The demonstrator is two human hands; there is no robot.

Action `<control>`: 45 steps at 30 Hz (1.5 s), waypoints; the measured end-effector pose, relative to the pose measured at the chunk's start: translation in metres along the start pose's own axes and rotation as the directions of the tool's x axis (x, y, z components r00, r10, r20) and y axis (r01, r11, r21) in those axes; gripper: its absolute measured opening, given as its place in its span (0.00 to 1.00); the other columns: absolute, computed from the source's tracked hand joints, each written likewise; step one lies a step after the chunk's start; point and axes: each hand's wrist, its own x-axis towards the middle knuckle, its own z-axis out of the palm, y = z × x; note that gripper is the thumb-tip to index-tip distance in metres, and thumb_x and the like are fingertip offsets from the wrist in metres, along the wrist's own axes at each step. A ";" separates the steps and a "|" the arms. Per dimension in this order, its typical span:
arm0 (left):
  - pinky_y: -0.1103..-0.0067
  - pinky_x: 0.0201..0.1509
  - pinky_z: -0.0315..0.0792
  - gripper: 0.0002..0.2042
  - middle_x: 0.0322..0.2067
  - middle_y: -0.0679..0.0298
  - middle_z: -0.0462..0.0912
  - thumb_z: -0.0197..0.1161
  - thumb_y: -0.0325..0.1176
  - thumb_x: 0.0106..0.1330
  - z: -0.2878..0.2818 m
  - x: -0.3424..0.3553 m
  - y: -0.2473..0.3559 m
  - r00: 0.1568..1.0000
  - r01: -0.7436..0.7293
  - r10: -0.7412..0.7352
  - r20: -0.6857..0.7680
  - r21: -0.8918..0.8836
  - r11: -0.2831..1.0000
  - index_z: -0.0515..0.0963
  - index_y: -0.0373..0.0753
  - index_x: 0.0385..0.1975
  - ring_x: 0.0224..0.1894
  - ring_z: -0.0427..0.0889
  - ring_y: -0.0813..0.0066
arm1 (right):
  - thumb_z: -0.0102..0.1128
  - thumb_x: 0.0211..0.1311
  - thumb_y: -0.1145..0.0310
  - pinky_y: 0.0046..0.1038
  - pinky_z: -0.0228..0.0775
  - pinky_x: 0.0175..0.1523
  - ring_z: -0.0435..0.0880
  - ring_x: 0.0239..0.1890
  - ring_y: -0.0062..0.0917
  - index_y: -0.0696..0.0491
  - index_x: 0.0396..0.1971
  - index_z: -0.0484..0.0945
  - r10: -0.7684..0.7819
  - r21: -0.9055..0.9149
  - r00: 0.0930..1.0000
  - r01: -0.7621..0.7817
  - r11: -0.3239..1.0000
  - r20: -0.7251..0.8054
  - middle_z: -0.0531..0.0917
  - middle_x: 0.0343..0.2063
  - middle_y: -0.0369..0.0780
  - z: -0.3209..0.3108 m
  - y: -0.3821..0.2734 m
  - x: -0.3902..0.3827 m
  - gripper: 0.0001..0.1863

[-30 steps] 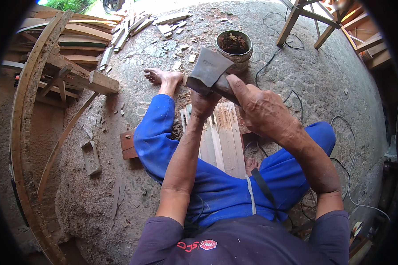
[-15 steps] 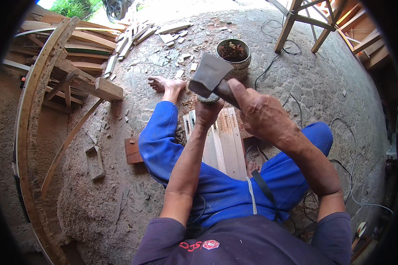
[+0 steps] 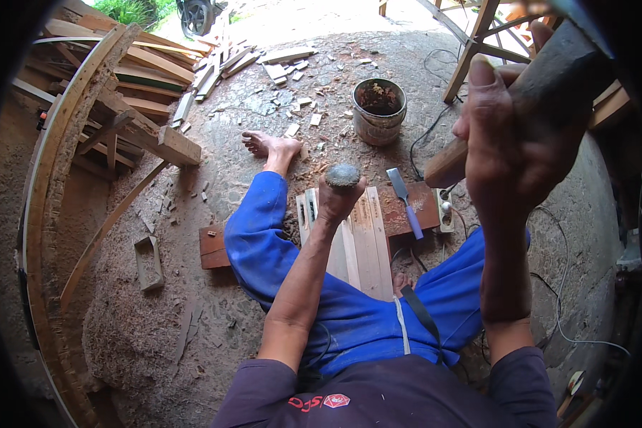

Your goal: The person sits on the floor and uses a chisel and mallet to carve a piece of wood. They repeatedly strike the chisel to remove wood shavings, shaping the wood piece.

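The round-topped tool (image 3: 342, 175) stands over the far part of the pale boards (image 3: 367, 246), which lie side by side between the person's legs. Its grey end faces up toward the camera; its lower end is hidden, so contact with the wood cannot be confirmed.

The left hand (image 3: 335, 203) is closed around the tool just below that end, the fingers wrapped in a fist. The left forearm reaches forward over the left thigh, the wrist roughly in line with it.

The right hand (image 3: 499, 160) is raised close to the camera at upper right, its fingers curled around the wooden handle of a hatchet (image 3: 560, 75), with the handle's butt showing past the hand. The right elbow is bent, the forearm nearly upright.

In judgement, the step is striking the tool. Good practice calls for the tool's axis held steady, the left fingers kept below the rim, and a blow landing flat and central on the end. A glancing blow risks the knuckles.

A chisel (image 3: 411, 210) with a purple handle lies on the reddish-brown board (image 3: 430, 203) right of the work, near a power strip (image 3: 445, 212). A bucket (image 3: 378, 128) stands beyond.
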 end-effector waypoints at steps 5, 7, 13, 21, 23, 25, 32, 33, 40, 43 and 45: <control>0.73 0.44 0.80 0.14 0.41 0.62 0.89 0.73 0.29 0.59 -0.003 -0.004 -0.017 0.989 -0.128 0.140 0.051 -0.192 0.973 0.83 0.37 0.45 0.42 0.87 0.72 | 0.59 0.59 0.75 0.53 0.79 0.44 0.86 0.39 0.54 0.53 0.61 0.64 0.422 -0.473 0.398 0.034 0.881 0.815 0.84 0.39 0.55 0.040 0.071 -0.114 0.28; 0.73 0.43 0.80 0.13 0.39 0.63 0.89 0.74 0.28 0.58 -0.001 -0.002 -0.011 0.989 -0.148 0.144 -0.035 -0.270 0.951 0.84 0.35 0.41 0.40 0.86 0.78 | 0.59 0.60 0.74 0.51 0.77 0.48 0.85 0.43 0.53 0.53 0.60 0.65 0.378 -0.378 0.487 -0.104 0.920 0.787 0.84 0.40 0.55 0.040 0.075 -0.110 0.27; 0.75 0.41 0.78 0.10 0.31 0.67 0.86 0.73 0.25 0.58 -0.009 -0.010 -0.028 0.994 0.064 -0.041 0.101 -0.240 0.969 0.82 0.34 0.38 0.34 0.83 0.79 | 0.62 0.60 0.67 0.42 0.75 0.53 0.83 0.48 0.50 0.57 0.50 0.70 0.265 0.047 0.709 -0.388 0.920 0.654 0.83 0.43 0.53 0.095 0.094 -0.083 0.20; 0.79 0.46 0.78 0.14 0.40 0.67 0.85 0.69 0.25 0.62 0.001 -0.013 -0.025 0.996 -0.083 0.067 -0.057 -0.355 0.931 0.79 0.34 0.47 0.41 0.81 0.81 | 0.66 0.57 0.66 0.34 0.72 0.59 0.82 0.49 0.28 0.55 0.54 0.73 0.356 0.140 0.579 -0.641 0.754 0.734 0.83 0.44 0.40 0.132 0.105 -0.111 0.25; 0.79 0.46 0.78 0.15 0.40 0.69 0.84 0.69 0.28 0.63 0.002 -0.020 -0.028 0.999 -0.051 0.042 -0.030 -0.431 0.901 0.78 0.34 0.49 0.41 0.81 0.82 | 0.65 0.58 0.65 0.34 0.73 0.58 0.83 0.50 0.30 0.54 0.53 0.73 0.391 0.157 0.600 -0.661 0.734 0.698 0.84 0.44 0.42 0.122 0.091 -0.119 0.23; 0.77 0.49 0.79 0.17 0.44 0.66 0.84 0.71 0.28 0.62 0.013 -0.051 -0.024 0.998 -0.059 0.061 0.017 -0.129 0.990 0.77 0.36 0.50 0.45 0.82 0.78 | 0.64 0.59 0.66 0.36 0.74 0.56 0.84 0.48 0.34 0.53 0.55 0.72 0.434 0.131 0.589 -0.682 0.720 0.681 0.83 0.41 0.43 0.093 0.073 -0.136 0.23; 0.75 0.48 0.79 0.13 0.39 0.66 0.82 0.66 0.36 0.65 0.018 -0.147 -0.135 0.970 0.243 -0.173 0.171 -0.701 0.670 0.79 0.39 0.47 0.41 0.82 0.76 | 0.65 0.62 0.67 0.40 0.76 0.53 0.86 0.47 0.39 0.52 0.58 0.69 0.390 0.143 0.568 -0.678 0.721 0.725 0.84 0.42 0.46 0.069 0.030 -0.191 0.25; 0.75 0.47 0.79 0.14 0.38 0.66 0.82 0.69 0.34 0.63 0.024 -0.142 -0.103 0.982 0.179 -0.093 0.167 -0.630 0.755 0.79 0.38 0.46 0.41 0.83 0.76 | 0.65 0.62 0.67 0.39 0.76 0.54 0.86 0.48 0.38 0.52 0.58 0.69 0.405 0.142 0.579 -0.678 0.721 0.708 0.84 0.43 0.46 0.059 0.038 -0.195 0.25; 0.76 0.38 0.76 0.11 0.33 0.62 0.83 0.74 0.32 0.62 -0.021 -0.083 0.002 0.926 -0.377 0.362 0.107 0.212 0.902 0.79 0.36 0.37 0.34 0.83 0.74 | 0.65 0.62 0.78 0.30 0.78 0.54 0.86 0.47 0.26 0.55 0.56 0.70 0.374 0.350 0.759 -0.601 0.719 0.534 0.84 0.43 0.41 0.041 0.047 -0.168 0.23; 0.75 0.37 0.71 0.13 0.31 0.66 0.77 0.76 0.35 0.60 -0.009 -0.036 0.022 0.899 -0.336 0.427 -0.096 0.473 0.815 0.76 0.39 0.30 0.30 0.79 0.73 | 0.63 0.63 0.78 0.26 0.81 0.40 0.86 0.34 0.23 0.56 0.54 0.68 0.610 0.344 0.614 -0.788 0.510 0.501 0.81 0.41 0.39 0.026 0.057 -0.166 0.21; 0.74 0.35 0.69 0.13 0.30 0.66 0.77 0.74 0.38 0.62 -0.014 -0.012 0.068 0.853 -0.447 0.500 -0.147 0.287 0.847 0.76 0.40 0.29 0.30 0.78 0.72 | 0.62 0.65 0.76 0.23 0.77 0.30 0.81 0.23 0.18 0.56 0.54 0.68 0.711 0.301 0.545 -0.839 0.454 0.445 0.80 0.35 0.38 0.020 0.069 -0.172 0.20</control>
